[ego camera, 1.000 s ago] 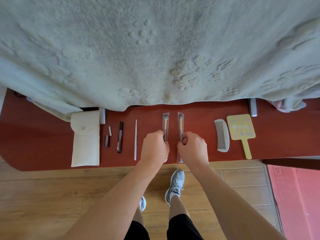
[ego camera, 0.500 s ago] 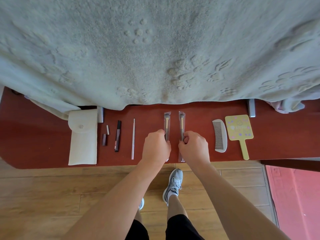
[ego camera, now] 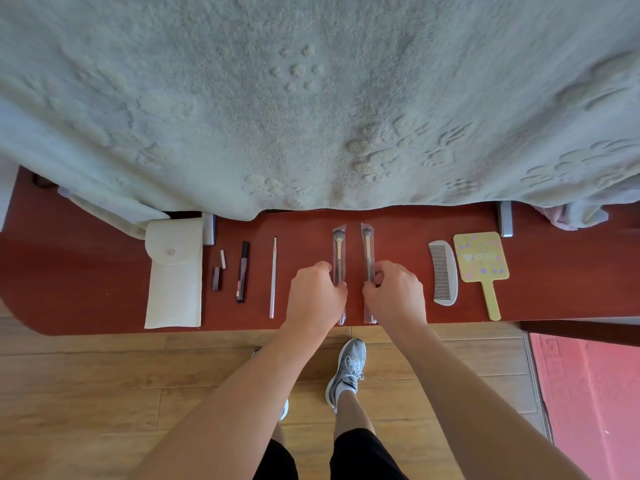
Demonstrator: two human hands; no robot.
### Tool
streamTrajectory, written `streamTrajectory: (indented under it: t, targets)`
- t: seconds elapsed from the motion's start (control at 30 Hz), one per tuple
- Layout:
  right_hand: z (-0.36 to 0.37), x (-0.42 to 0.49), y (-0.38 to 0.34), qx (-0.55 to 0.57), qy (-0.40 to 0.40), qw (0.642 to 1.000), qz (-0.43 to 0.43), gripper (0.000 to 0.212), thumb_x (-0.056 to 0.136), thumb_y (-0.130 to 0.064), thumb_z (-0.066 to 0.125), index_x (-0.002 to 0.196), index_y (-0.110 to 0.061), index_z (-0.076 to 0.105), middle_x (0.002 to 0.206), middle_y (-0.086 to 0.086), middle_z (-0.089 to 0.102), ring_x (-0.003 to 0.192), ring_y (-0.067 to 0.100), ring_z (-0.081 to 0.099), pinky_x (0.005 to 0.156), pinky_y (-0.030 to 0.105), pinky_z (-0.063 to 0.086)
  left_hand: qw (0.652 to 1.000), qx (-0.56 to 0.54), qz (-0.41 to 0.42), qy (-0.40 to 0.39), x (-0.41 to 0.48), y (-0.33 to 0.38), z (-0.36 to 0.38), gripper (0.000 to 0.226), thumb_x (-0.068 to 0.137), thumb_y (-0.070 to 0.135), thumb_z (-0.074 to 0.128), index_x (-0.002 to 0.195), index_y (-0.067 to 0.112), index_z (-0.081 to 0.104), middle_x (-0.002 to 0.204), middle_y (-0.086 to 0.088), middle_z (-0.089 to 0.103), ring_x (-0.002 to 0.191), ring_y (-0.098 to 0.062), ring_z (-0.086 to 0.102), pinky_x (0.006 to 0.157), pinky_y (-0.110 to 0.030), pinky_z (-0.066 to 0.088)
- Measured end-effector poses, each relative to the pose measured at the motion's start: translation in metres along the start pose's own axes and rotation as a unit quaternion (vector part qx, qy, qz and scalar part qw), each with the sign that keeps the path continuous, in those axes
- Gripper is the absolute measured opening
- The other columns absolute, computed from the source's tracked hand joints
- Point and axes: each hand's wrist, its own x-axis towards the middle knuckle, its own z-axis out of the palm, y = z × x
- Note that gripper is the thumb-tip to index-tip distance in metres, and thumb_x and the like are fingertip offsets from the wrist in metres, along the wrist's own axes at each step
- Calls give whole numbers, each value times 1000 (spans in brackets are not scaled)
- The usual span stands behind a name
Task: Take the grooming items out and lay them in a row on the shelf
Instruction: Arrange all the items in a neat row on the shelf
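Note:
Grooming items lie in a row on the red-brown shelf (ego camera: pixel 554 271). From the left: a cream pouch (ego camera: pixel 173 282), a small lipstick with its cap beside it (ego camera: pixel 217 275), a dark mascara tube (ego camera: pixel 242 271), a thin stick (ego camera: pixel 273 275), two makeup brushes in clear sleeves, a grey comb (ego camera: pixel 445 271) and a yellow hand mirror (ego camera: pixel 483 261). My left hand (ego camera: pixel 317 296) pinches the left brush (ego camera: pixel 337 244). My right hand (ego camera: pixel 394 292) pinches the right brush (ego camera: pixel 367 244). Both brushes rest flat on the shelf, side by side.
A pale green fleece blanket (ego camera: pixel 311 98) hangs over the back of the shelf. Below the shelf's front edge lies wooden floor (ego camera: pixel 104 393), with my grey shoe (ego camera: pixel 348 368) and a red mat (ego camera: pixel 588 393) at the right.
Both hands stay on the two brushes with only slight shifts; the brushes lie a little straighter and closer to parallel.

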Motion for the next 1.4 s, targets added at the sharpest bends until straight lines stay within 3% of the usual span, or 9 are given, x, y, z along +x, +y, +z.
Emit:
streamTrajectory:
  t: [0.17, 0.33, 0.67, 0.83, 0.93, 1.0, 1.07, 1.17, 1.4]
  targets:
    - [0, -10, -29, 44, 36, 998, -24, 25, 87, -22, 62, 110, -15, 67, 88, -6, 62, 78, 12, 57, 62, 16, 41, 998, 0, -6, 58, -1, -30, -52, 39, 90, 23, 71, 125, 7, 66, 82, 1, 74, 61, -1, 58, 71, -11, 45]
    - [34, -24, -82, 69, -10, 995, -73, 32, 89, -26, 62, 119, -14, 64, 96, -5, 63, 81, 10, 58, 69, 21, 46, 993, 19, -41, 114, 2, -71, -96, 32, 89, 18, 71, 119, 7, 70, 103, -8, 75, 90, -20, 70, 79, -20, 46]
    - [83, -37, -123, 28, -63, 995, -75, 26, 91, -28, 64, 113, -14, 62, 95, 0, 62, 71, 17, 65, 67, 35, 60, 996, 20, -45, 71, 4, -109, -101, 33, 89, 22, 70, 120, 9, 71, 105, -7, 75, 94, -22, 71, 86, -31, 57]
    - [85, -31, -126, 8, -59, 995, -75, 23, 90, -16, 60, 112, -11, 63, 96, 4, 64, 80, 20, 64, 70, 31, 58, 998, 28, -33, 39, 7, -107, -96, 25, 90, 24, 68, 111, 12, 75, 88, -5, 75, 80, -22, 71, 80, -32, 59]
    - [81, -28, -123, 2, -59, 996, -64, 23, 91, -15, 59, 113, -10, 63, 98, 4, 64, 79, 17, 59, 66, 24, 48, 999, 26, -33, 30, 8, -103, -89, 20, 89, 23, 68, 103, 11, 75, 76, -4, 72, 71, -23, 68, 79, -31, 57]
    - [77, -27, -117, 0, -57, 997, -58, 25, 91, -16, 58, 115, -10, 63, 100, 4, 64, 81, 17, 59, 67, 23, 46, 999, 18, -34, 26, 8, -99, -84, 20, 89, 23, 68, 104, 11, 74, 76, -3, 72, 71, -22, 68, 88, -24, 50]
    - [73, -25, -111, -2, -53, 997, -51, 26, 91, -16, 58, 116, -10, 63, 102, 5, 65, 87, 21, 63, 69, 24, 47, 999, 9, -31, 22, 9, -93, -79, 21, 90, 24, 69, 106, 12, 74, 78, -2, 73, 72, -19, 69, 84, -20, 44]
    - [67, -21, -101, -6, -46, 998, -45, 25, 92, -16, 58, 116, -11, 63, 101, 4, 64, 83, 17, 60, 67, 22, 45, 1000, 4, -18, 19, 12, -85, -72, 25, 88, 25, 71, 109, 10, 73, 84, -3, 74, 77, -19, 70, 76, -27, 55]
    - [55, -17, -85, -10, -50, 998, -31, 23, 93, -16, 59, 115, -13, 63, 100, 1, 65, 76, 12, 52, 65, 17, 44, 1000, -2, -17, 13, 14, -66, -57, 32, 88, 27, 72, 117, 13, 72, 95, -5, 76, 86, -21, 72, 79, -30, 58]
